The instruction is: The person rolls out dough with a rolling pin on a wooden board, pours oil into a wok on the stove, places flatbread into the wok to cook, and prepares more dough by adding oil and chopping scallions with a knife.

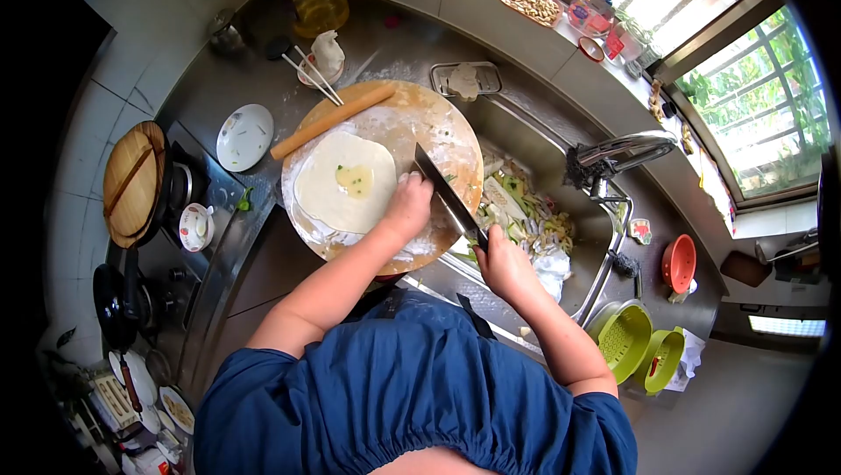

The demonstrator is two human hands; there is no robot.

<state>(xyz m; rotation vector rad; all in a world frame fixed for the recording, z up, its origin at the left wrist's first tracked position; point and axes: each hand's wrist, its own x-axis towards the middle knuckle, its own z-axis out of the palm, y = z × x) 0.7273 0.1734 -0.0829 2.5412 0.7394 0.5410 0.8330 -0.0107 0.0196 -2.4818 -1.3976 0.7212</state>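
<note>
My right hand (508, 262) grips the dark handle of a kitchen knife (445, 193), its blade slanting up and left over the round wooden board (464, 138). Close against the blade's left side, my left hand (410, 205) has its fingers curled together; whatever they may hold is hidden. Left of that hand lies a flat, round sheet of dough (326, 190) with a small pool of oil and green bits (355, 180) near its middle. A wooden rolling pin (333, 120) rests across the board's upper left. Flour is scattered over the board.
The sink (604, 256) to the right holds vegetable scraps (526, 208) below the faucet (626, 151). A white plate (245, 138) sits left of the board, and a bowl with chopsticks (320, 72) behind it. Green baskets (624, 339) stand at the lower right, a wooden lid (131, 181) far left.
</note>
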